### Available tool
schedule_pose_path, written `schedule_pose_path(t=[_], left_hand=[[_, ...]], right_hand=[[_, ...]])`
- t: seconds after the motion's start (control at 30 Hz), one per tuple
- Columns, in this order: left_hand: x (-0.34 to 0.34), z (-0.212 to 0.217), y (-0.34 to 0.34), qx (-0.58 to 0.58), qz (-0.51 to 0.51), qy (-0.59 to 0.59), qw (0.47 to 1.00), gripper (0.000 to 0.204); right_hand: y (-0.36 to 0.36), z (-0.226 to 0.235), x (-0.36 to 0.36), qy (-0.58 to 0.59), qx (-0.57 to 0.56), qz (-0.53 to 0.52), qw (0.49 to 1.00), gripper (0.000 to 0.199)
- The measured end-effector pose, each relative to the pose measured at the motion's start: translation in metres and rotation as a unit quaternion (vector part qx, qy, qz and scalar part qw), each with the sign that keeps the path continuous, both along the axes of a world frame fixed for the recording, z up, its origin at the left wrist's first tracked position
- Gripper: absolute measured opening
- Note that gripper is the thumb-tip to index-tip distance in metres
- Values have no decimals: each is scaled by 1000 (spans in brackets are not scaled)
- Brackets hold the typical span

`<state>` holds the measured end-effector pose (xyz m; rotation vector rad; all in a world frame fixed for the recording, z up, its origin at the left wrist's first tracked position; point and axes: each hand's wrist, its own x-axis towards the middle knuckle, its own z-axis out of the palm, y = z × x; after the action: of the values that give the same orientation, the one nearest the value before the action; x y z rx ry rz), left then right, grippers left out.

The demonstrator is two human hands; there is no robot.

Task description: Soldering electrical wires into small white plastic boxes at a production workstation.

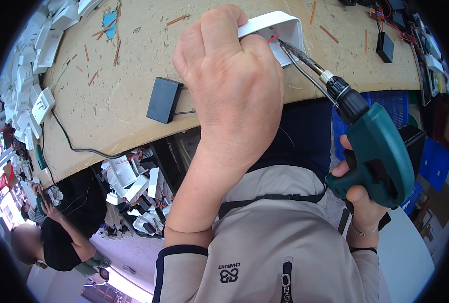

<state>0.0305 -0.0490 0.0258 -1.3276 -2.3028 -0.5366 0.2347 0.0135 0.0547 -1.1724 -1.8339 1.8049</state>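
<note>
My left hand is closed around the edge of a white plastic housing, tilted above the worktable with its hollow side partly toward me. A short red wire shows inside it. In my right hand is a green pistol-shaped soldering gun, the fingers wrapped round its grip. Its tip and thin metal feed tube reach into the housing close to the red wire; whether they touch it I cannot tell. Left of my wrist lies a black rectangular box with a dark cable running behind my hand.
Short copper-coloured sticks lie scattered on the worn worktable. White housings are piled along the left edge, with a black cable nearby. Another black box sits at the right. A person works at the lower left.
</note>
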Motion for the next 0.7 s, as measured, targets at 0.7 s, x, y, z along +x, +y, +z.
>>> schedule_pose_path(t=[0.7], left_hand=[[0,-2,0,8,-4,13,1000,9]], right_hand=[[5,-6,24,57,74,1,996,87]])
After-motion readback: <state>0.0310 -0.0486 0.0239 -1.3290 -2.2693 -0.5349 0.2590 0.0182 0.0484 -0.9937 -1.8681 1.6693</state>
